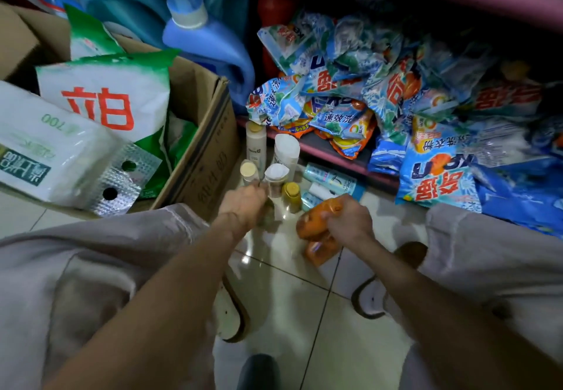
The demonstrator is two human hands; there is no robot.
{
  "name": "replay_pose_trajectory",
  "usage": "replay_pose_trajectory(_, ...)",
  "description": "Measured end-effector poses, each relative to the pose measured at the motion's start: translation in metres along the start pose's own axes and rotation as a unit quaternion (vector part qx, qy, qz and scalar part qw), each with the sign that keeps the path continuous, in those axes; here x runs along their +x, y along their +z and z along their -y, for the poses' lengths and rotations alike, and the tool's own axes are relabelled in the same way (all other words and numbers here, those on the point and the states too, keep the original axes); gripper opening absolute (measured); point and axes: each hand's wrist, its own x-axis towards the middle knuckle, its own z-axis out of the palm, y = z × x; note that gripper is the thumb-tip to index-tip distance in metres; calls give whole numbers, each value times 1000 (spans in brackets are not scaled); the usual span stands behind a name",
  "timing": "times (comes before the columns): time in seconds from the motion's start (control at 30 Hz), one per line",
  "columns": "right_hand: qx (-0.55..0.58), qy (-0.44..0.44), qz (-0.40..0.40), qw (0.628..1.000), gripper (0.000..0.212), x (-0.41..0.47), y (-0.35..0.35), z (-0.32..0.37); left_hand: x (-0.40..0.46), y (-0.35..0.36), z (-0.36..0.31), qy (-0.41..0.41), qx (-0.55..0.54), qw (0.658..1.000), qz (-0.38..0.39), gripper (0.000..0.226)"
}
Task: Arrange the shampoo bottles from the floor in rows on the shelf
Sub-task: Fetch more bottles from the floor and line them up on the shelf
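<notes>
An orange shampoo bottle (318, 222) was off the tiled floor (304, 313), gripped in the right hand's (350, 219) curled fingers. The left hand (243, 207) reached into a cluster of upright cream bottles (256, 146) on the floor; its grip could not be told. Detergent bags (426, 100) crowded the low shelf (335, 153) behind, a cardboard box (201, 158) to the left.
</notes>
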Motion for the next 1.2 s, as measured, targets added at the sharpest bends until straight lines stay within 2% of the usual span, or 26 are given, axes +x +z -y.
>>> replay_pose_trajectory(0.1,0,-29,-41,999,37,-23,-35,19,-16,-42,5,-7,-46,999,-10,44)
replay_pose_trajectory(0.2,64,-113,-96,987,24,-61,-72,33,-38,-96,2,30,-69,996,-47,46)
replay_pose_trajectory(0.3,122,-195,-164,959,16,-103,-113,41,-67,-156,-3,74,-73,988,-114,48)
replay_pose_trajectory(0.4,218,-228,-230,921,16,-135,-165,50,-96,-198,-1,85,-130,970,-190,58)
replay_pose_trajectory(0.5,385,-229,-270,852,13,-156,-223,58,-110,-212,10,75,-331,914,-223,50)
replay_pose_trajectory(0.57,492,-217,-304,786,16,-164,-254,64,-111,-218,12,80,-464,858,-205,42)
replay_pose_trajectory(0.63,570,-203,-336,722,20,-164,-275,71,-106,-223,9,90,-546,813,-179,38)
replay_pose_trajectory(0.67,590,-194,-349,702,20,-162,-283,74,-104,-225,7,92,-580,792,-169,39)
replay_pose_trajectory(0.73,607,-163,-362,688,20,-152,-296,82,-99,-227,3,88,-620,763,-162,43)
replay_pose_trajectory(0.8,630,-117,-360,678,18,-137,-303,88,-96,-226,3,82,-638,748,-161,45)
replay_pose_trajectory(0.93,706,-51,-323,628,19,-111,-310,96,-92,-228,3,85,-665,727,-149,44)
replay_pose_trajectory(1.0,713,-47,-291,636,33,-106,-307,99,-92,-228,-1,95,-678,716,-140,43)
replay_pose_trajectory(1.07,677,-54,-269,683,46,-110,-289,101,-94,-229,-3,112,-695,698,-130,40)
replay_pose_trajectory(1.13,581,-93,-246,770,50,-122,-262,103,-96,-230,-4,132,-711,681,-116,35)
replay_pose_trajectory(1.2,414,-167,-140,884,38,-136,-238,104,-96,-231,-7,141,-727,664,-104,33)
